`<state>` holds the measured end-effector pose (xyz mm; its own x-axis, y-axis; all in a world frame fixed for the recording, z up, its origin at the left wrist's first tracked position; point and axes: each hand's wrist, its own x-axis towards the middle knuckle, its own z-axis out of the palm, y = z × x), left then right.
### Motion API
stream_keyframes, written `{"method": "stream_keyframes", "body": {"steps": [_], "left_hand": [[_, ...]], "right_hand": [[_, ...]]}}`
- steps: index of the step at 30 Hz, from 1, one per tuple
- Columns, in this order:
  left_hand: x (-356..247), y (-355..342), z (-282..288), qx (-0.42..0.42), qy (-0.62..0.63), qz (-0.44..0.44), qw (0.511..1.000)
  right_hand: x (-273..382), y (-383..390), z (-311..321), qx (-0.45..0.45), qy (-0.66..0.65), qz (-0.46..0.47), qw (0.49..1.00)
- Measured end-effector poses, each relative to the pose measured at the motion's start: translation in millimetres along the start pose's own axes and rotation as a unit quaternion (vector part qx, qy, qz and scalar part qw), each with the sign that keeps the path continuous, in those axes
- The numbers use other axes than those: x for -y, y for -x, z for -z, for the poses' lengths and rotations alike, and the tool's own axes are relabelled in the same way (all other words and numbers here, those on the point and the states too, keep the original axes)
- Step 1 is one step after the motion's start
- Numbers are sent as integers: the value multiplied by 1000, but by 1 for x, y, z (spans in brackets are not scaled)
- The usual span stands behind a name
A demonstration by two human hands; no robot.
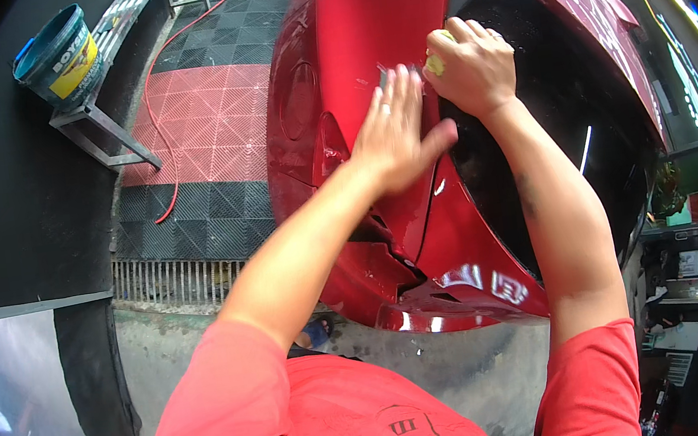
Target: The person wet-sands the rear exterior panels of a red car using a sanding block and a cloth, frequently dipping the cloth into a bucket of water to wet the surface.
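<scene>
A glossy red car (405, 2) stands in front of me, its dark rear window (566, 139) to the right. My left hand (391, 134) lies flat on the red panel beside the window, slightly blurred, with fingers stretched and thumb apart. At its fingertips a small grey piece (384, 77) shows; most of it is hidden, and its kind is unclear. Close by on the right, my right hand (477, 67) is closed round a crumpled yellow-green cloth or sponge (436, 61) at the window's edge. The car's lower corner has a jagged, broken gap (409, 279).
At upper left, a dark bucket with a yellow label (69, 65) stands on a metal bench (99, 131). A red hose (153, 111) runs over black and red floor tiles (211, 122). Below them is a drain grate (178, 281) and concrete floor (173, 344).
</scene>
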<state>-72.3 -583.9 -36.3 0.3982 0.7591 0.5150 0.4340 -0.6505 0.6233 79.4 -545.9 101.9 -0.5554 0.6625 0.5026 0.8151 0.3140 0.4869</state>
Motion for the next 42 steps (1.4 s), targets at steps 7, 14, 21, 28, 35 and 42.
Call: {"method": "stream_keyframes", "body": {"steps": [7, 14, 21, 28, 35, 42], "left_hand": [[-50, 128, -8, 110, 1, -49, 993], [-2, -32, 5, 28, 76, 23, 996], [-42, 146, 8, 161, -29, -88, 983], [-20, 72, -5, 37, -25, -107, 993], [-23, 78, -1, 70, -75, -116, 988], [-28, 126, 2, 121, -61, -117, 984]], "right_hand": [[-22, -5, 40, 114, -48, -98, 987], [-90, 93, 76, -7, 14, -103, 995], [-82, 144, 67, -41, 45, -142, 988], [-81, 135, 60, -52, 41, -145, 987], [-80, 129, 60, -52, 39, -152, 986], [-86, 141, 61, -64, 51, -146, 986]]}}
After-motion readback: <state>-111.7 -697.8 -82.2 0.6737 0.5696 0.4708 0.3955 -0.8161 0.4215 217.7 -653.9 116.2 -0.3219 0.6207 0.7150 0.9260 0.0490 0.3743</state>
